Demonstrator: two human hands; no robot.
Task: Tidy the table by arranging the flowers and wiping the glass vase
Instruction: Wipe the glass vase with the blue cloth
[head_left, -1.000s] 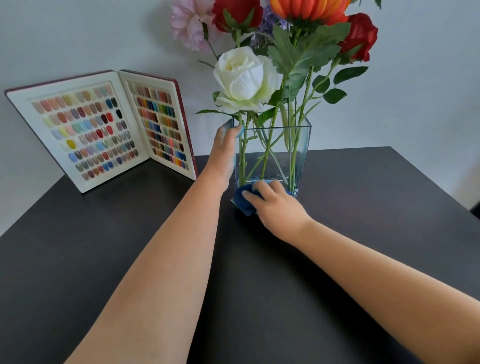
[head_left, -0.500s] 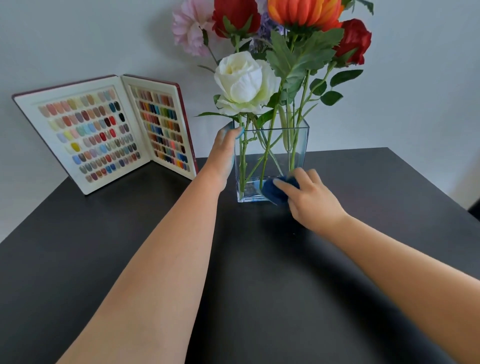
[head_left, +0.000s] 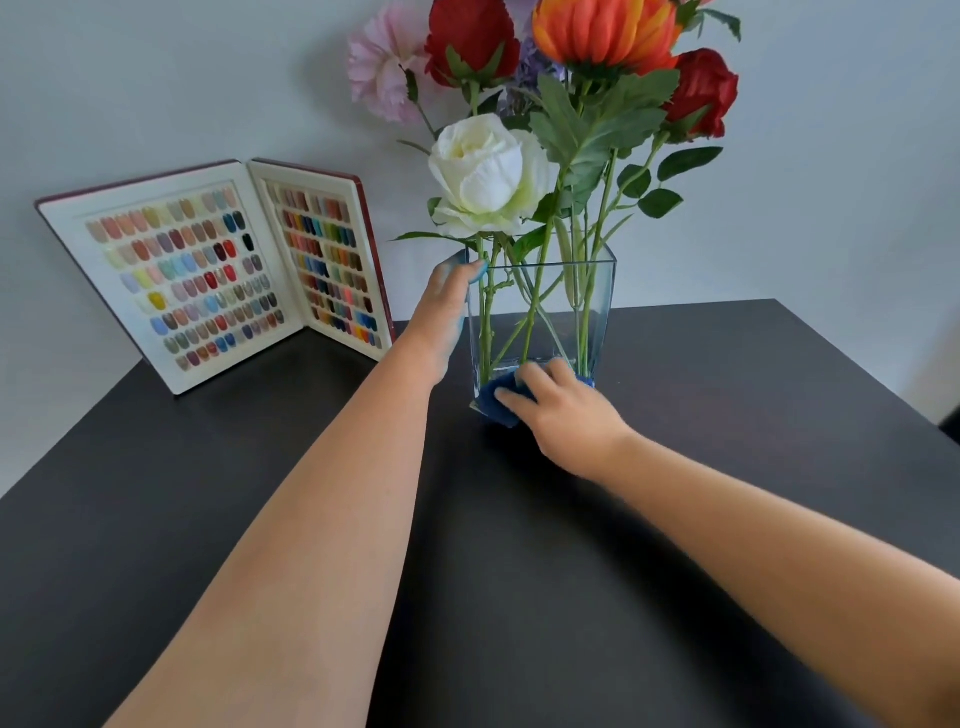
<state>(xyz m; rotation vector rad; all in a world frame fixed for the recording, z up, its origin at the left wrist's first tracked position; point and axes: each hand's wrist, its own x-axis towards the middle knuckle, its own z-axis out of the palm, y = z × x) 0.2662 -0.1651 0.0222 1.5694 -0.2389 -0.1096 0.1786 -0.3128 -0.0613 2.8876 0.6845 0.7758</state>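
The near dark tabletop (head_left: 519, 597) lies bare; the right hand (head_left: 563, 410) presses a blue cloth (head_left: 496, 400) against the glass vase's (head_left: 597, 312) lower front, grip closed on it; the left hand (head_left: 444, 306) clasps the vase's upper left edge; flowers (head_left: 488, 176) stand inside; an open swatch book (head_left: 218, 270) stands back-left by the wall.

A big black table (head_left: 260, 519) holds everything. A glass vase (head_left: 597, 312) full of flowers stands near the back edge, about in the middle. A blue cloth (head_left: 496, 400) touches the table at the bottom front of the vase. An open book of nail colour samples (head_left: 208, 275) stands up at the back left corner, well apart from the vase
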